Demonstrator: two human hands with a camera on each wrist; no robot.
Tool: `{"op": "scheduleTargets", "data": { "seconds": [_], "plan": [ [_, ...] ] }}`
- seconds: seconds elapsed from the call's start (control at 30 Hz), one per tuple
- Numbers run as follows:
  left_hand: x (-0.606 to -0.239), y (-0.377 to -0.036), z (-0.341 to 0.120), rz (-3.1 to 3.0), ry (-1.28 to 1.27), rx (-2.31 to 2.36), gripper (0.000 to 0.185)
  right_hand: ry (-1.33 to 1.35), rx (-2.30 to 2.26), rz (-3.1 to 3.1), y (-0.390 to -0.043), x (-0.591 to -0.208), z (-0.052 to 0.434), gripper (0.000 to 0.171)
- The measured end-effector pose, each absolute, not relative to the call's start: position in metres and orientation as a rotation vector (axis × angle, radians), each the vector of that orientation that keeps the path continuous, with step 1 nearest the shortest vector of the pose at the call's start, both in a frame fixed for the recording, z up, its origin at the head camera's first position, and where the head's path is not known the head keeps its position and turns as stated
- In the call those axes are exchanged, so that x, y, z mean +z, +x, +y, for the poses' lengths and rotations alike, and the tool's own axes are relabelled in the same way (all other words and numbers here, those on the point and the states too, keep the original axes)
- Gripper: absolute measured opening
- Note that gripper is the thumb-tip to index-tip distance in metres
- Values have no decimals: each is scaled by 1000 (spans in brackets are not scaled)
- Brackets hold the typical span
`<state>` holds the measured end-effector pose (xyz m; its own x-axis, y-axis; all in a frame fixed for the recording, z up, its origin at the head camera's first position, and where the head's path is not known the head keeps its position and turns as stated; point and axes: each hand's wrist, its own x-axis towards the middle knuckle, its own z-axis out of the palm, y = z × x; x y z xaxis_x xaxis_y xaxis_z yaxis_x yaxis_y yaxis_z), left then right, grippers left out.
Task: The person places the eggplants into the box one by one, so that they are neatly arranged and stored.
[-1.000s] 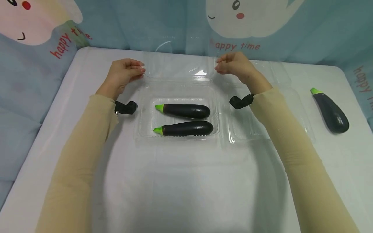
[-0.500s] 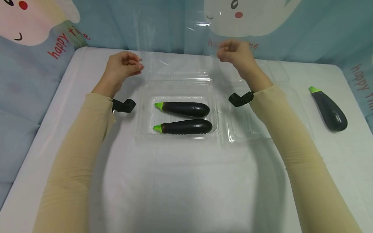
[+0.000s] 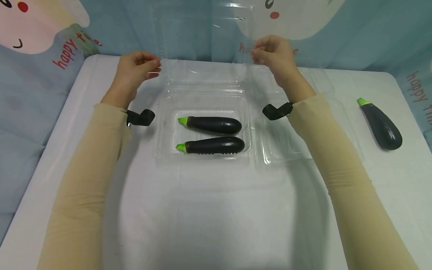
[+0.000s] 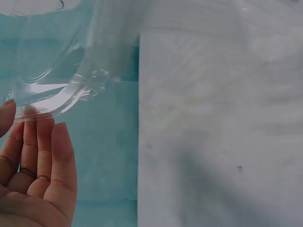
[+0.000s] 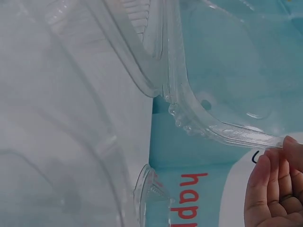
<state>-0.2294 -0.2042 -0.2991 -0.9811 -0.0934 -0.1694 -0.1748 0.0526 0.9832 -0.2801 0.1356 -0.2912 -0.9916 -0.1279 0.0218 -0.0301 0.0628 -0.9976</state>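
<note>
Two dark eggplants, the upper one (image 3: pixel 214 125) and the lower one (image 3: pixel 216 145), lie side by side in the base of a clear plastic clamshell box (image 3: pixel 168 105). Its hinged clear lid (image 3: pixel 199 32) stands raised at the back, against the curtain. My left hand (image 3: pixel 133 77) pinches the lid's rim at the left, thumb on one face and fingers (image 4: pixel 45 142) behind it in the left wrist view. On the other side, my right hand (image 3: pixel 278 62) pinches the rim between thumb and fingers (image 5: pixel 260 177), as the right wrist view shows.
Beside the box at the right lies a second clear plastic clamshell box (image 3: pixel 268 159), opened out, partly under my right forearm. A third eggplant (image 3: pixel 381 125) rests farther right on the white table (image 3: pixel 216 217). A blue printed curtain (image 3: pixel 189 45) hangs along the back edge.
Both hands have moved up in the head view, the right one more, and the lid has swung higher with them. The eggplants and boxes stay put.
</note>
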Motion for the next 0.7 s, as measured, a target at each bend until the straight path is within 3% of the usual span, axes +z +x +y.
{"op": "scheduleTargets", "data": {
  "seconds": [0.7],
  "plan": [
    [-286,-231,-201,2324,-165,2259,16,-223,-2176,2222,-277,-288,133,8]
  ]
}}
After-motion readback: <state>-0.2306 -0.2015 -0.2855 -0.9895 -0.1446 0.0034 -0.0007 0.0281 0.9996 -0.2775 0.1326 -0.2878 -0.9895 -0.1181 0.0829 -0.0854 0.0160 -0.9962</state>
